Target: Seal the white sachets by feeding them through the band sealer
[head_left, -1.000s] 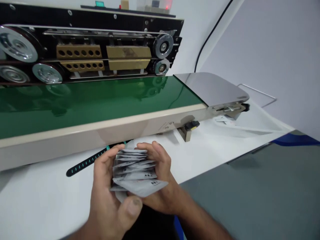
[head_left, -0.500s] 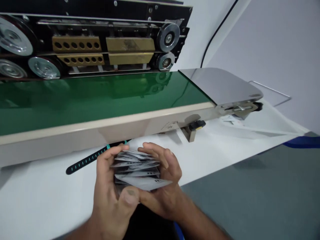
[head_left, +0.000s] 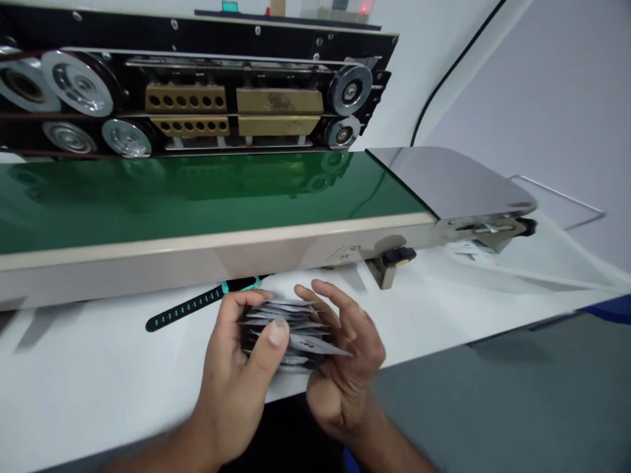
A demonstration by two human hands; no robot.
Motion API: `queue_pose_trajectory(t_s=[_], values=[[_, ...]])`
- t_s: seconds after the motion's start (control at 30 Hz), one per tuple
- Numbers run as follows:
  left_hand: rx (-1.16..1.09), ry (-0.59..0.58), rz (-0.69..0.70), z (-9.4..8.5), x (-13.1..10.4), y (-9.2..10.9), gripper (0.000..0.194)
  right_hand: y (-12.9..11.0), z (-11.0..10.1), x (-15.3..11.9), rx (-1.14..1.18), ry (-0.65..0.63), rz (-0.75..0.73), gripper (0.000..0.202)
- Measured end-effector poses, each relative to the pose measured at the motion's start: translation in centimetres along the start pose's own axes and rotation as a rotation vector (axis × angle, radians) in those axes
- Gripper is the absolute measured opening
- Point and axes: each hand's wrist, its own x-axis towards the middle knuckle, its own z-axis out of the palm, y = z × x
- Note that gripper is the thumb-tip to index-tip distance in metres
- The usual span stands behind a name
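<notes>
A thick stack of small flat grey-white packets (head_left: 296, 345) with dark print is between my hands, over the near edge of the white table. My left hand (head_left: 236, 368) grips the left side of the stack, its thumb lying over the near packets and its fingers behind them. My right hand (head_left: 348, 355) cups the right edges with curved fingers; its thumb is lowered, off the stack. One packet sticks out to the right, towards the right palm. A smartwatch with a black strap (head_left: 190, 307) and teal trim lies just beyond my left hand.
Past the hands runs a sealing machine with a green conveyor belt (head_left: 221, 203), metal wheels and brass blocks (head_left: 279, 102). A black knob (head_left: 399, 256) on a bracket juts from its front side. Loose printed packets (head_left: 470, 251) lie under the grey end plate (head_left: 453, 180).
The left thumb has moved up over the packets. My right thumb has dropped away from the stack and the right fingers have loosened. The view has shifted somewhat, showing more of the machine's top.
</notes>
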Motion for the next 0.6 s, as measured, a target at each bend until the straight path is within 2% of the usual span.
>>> queue_pose_trajectory(t_s=[0.1,0.17,0.23,0.33,0.4,0.5,0.6], values=[[-0.018,0.049,0.066,0.5,-0.1,-0.5,0.021,-0.7,-0.5,0.4,-0.122,-0.01,0.001,0.041],[-0.022,0.082,0.101,0.8,-0.1,-0.8,0.018,-1.1,-0.5,0.6,-0.217,0.022,0.0,0.031],[-0.012,0.094,0.138,1.0,-0.1,-1.1,0.016,-1.2,-0.2,0.6,-0.263,0.043,0.004,0.035],[0.028,0.119,0.199,1.0,-0.2,-1.7,0.015,-1.0,0.1,0.4,-0.298,0.069,-0.046,0.06],[0.071,0.145,0.21,1.0,-0.1,-2.1,0.022,-0.8,0.0,0.2,-0.315,0.068,-0.091,0.068],[0.123,0.172,0.148,1.2,0.1,-2.2,0.042,-0.8,-0.4,0.2,-0.348,0.05,-0.099,0.055],[0.099,0.124,0.07,1.4,0.5,-2.0,0.051,-0.1,-1.2,0.5,-0.376,0.027,-0.082,0.033]])
